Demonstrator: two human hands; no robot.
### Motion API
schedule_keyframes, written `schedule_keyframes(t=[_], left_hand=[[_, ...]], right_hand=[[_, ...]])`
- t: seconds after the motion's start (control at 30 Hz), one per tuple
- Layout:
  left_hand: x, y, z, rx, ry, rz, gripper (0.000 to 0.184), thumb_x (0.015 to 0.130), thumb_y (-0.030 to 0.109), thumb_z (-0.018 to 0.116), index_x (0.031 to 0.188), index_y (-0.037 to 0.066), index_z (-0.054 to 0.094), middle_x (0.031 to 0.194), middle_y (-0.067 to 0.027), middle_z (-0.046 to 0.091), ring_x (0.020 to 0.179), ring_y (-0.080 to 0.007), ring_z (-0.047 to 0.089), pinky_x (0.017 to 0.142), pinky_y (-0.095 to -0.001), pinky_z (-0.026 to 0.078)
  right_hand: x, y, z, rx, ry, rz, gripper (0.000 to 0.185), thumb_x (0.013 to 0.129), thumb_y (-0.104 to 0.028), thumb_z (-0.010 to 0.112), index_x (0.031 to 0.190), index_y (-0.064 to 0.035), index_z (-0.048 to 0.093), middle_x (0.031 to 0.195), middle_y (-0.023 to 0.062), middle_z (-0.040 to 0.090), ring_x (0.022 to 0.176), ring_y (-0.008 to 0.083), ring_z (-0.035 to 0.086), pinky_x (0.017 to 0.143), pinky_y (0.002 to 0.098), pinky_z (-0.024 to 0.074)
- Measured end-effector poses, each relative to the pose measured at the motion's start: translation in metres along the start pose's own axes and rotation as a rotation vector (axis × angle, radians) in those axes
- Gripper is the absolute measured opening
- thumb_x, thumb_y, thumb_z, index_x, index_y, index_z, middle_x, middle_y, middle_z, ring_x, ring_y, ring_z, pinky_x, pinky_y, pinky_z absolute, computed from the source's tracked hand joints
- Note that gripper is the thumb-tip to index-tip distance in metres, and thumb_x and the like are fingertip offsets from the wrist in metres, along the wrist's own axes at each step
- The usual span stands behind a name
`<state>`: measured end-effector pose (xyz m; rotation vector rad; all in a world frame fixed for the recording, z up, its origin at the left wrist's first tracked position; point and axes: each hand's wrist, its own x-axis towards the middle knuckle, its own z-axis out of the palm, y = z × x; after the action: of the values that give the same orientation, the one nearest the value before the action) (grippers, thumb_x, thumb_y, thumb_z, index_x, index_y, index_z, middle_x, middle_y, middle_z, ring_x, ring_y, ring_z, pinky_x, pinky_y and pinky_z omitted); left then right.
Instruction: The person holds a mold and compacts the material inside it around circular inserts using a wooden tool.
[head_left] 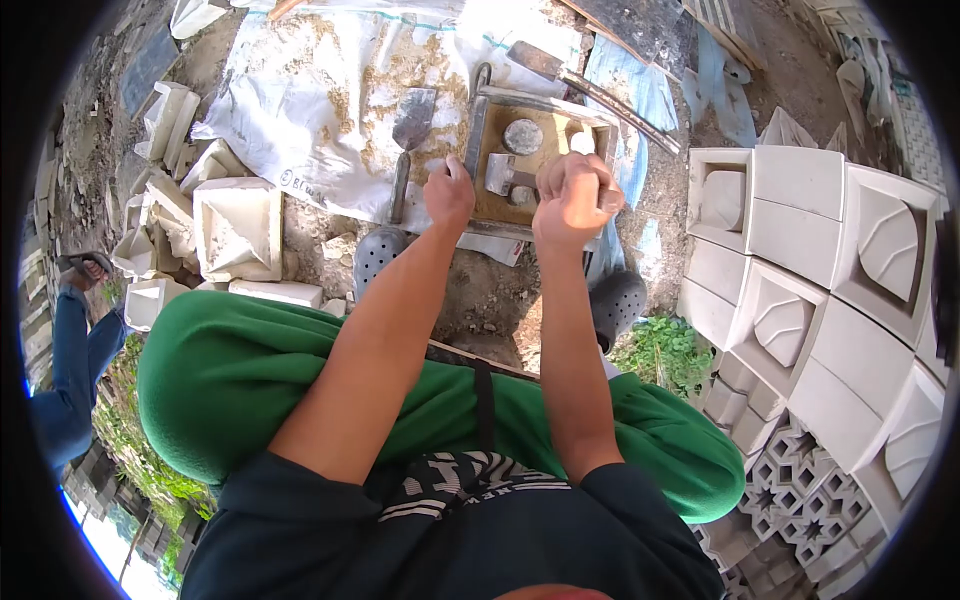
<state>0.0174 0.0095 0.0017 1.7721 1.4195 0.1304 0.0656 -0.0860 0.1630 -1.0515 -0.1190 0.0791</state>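
A square mould (478, 150) with a dark frame lies on the ground in front of me, with tan material and several round pale pieces inside. My right hand (575, 200) is closed round the handle of a small hammer, whose pale head (500, 173) is over the mould. At the mould's left edge, my left hand (451, 194) is closed, its thumb pointing up; whether it grips the frame is hard to make out. A trowel (413, 120) lies on the white sheet just left of that hand.
Another long-handled tool (620, 108) lies across the mould's far right corner. Pale cast blocks (797, 240) are stacked at the right, more blocks (238, 229) at the left. Patterned openwork blocks (805, 490) stand lower right. Another person's legs (70, 370) show at the far left.
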Motion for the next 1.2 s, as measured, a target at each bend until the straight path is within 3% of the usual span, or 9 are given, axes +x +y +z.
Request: schedule_keyframes(t=[0.07,0.1,0.23,0.37,0.5,0.63,0.77,1.13,1.2], left_hand=[[-0.003,0.000,-0.002,0.005,-0.033,0.013,0.055,0.093,0.045,0.036,0.091,0.000,0.069,0.092,-0.0289,0.064,0.092,-0.0478,0.060,0.084,-0.0522,0.045],[-0.001,0.000,-0.003,0.006,-0.050,0.028,0.055,0.093,0.045,0.036,0.091,0.000,0.069,0.093,-0.0288,0.064,0.092,-0.0477,0.060,0.083,-0.0523,0.045],[0.005,-0.002,0.001,0.002,-0.014,-0.010,0.055,0.093,0.044,0.036,0.091,0.000,0.069,0.092,-0.0284,0.064,0.092,-0.0471,0.060,0.084,-0.0521,0.045],[-0.001,-0.002,0.001,-0.005,-0.029,0.011,0.054,0.093,0.043,0.036,0.091,0.001,0.069,0.091,-0.0284,0.064,0.092,-0.0469,0.060,0.084,-0.0519,0.044],[0.002,-0.005,0.002,-0.032,-0.003,0.045,0.055,0.093,0.044,0.034,0.092,0.001,0.069,0.090,-0.0280,0.065,0.091,-0.0470,0.060,0.083,-0.0524,0.044],[-0.002,-0.002,0.002,-0.025,-0.024,0.043,0.055,0.093,0.044,0.034,0.092,0.001,0.069,0.089,-0.0278,0.065,0.090,-0.0469,0.060,0.083,-0.0524,0.044],[0.001,-0.004,0.002,0.015,-0.007,-0.014,0.056,0.093,0.044,0.034,0.091,0.001,0.069,0.089,-0.0281,0.065,0.090,-0.0472,0.060,0.083,-0.0525,0.044],[0.002,-0.003,0.000,0.000,-0.026,0.018,0.056,0.093,0.044,0.034,0.091,-0.001,0.068,0.092,-0.0286,0.064,0.091,-0.0480,0.059,0.083,-0.0526,0.043],[0.001,0.000,-0.002,-0.028,-0.063,0.007,0.056,0.093,0.044,0.034,0.091,-0.001,0.068,0.093,-0.0292,0.063,0.093,-0.0479,0.059,0.084,-0.0524,0.043]], right_hand=[[0.002,0.045,-0.016,-0.231,-0.038,0.034,0.034,0.081,-0.003,0.053,0.051,-0.0019,0.036,0.048,-0.0008,0.038,0.043,0.0063,0.031,0.040,0.0269,0.0226],[0.010,0.026,-0.004,-0.281,-0.096,0.048,0.040,0.082,-0.001,0.051,0.049,-0.0088,0.029,0.047,0.0007,0.032,0.041,0.0088,0.028,0.039,0.0272,0.0207],[0.007,-0.020,0.003,-0.168,-0.070,0.006,0.038,0.082,-0.002,0.050,0.049,-0.0067,0.032,0.049,0.0011,0.035,0.044,0.0083,0.031,0.042,0.0281,0.0240],[-0.007,0.030,-0.008,-0.227,-0.047,0.112,0.035,0.082,-0.002,0.048,0.050,-0.0055,0.033,0.048,0.0007,0.035,0.043,0.0087,0.031,0.042,0.0279,0.0240],[0.000,-0.018,0.001,-0.191,-0.046,0.066,0.034,0.079,-0.001,0.050,0.051,-0.0075,0.032,0.049,0.0002,0.034,0.043,0.0093,0.032,0.041,0.0281,0.0243],[-0.016,0.022,-0.022,-0.141,-0.072,0.108,0.035,0.079,-0.001,0.048,0.050,-0.0085,0.030,0.048,0.0008,0.034,0.041,0.0092,0.027,0.039,0.0282,0.0216],[-0.007,-0.016,-0.013,-0.139,-0.078,0.054,0.033,0.079,-0.001,0.049,0.051,-0.0089,0.032,0.048,0.0009,0.035,0.041,0.0095,0.030,0.040,0.0284,0.0221],[-0.007,0.000,-0.018,-0.103,0.008,0.085,0.031,0.079,-0.004,0.050,0.053,-0.0096,0.034,0.047,0.0019,0.036,0.041,0.0089,0.027,0.040,0.0287,0.0221],[-0.004,0.016,-0.016,-0.274,-0.021,0.139,0.029,0.078,-0.003,0.048,0.055,-0.0103,0.032,0.047,0.0006,0.034,0.041,0.0087,0.027,0.040,0.0277,0.0215]])
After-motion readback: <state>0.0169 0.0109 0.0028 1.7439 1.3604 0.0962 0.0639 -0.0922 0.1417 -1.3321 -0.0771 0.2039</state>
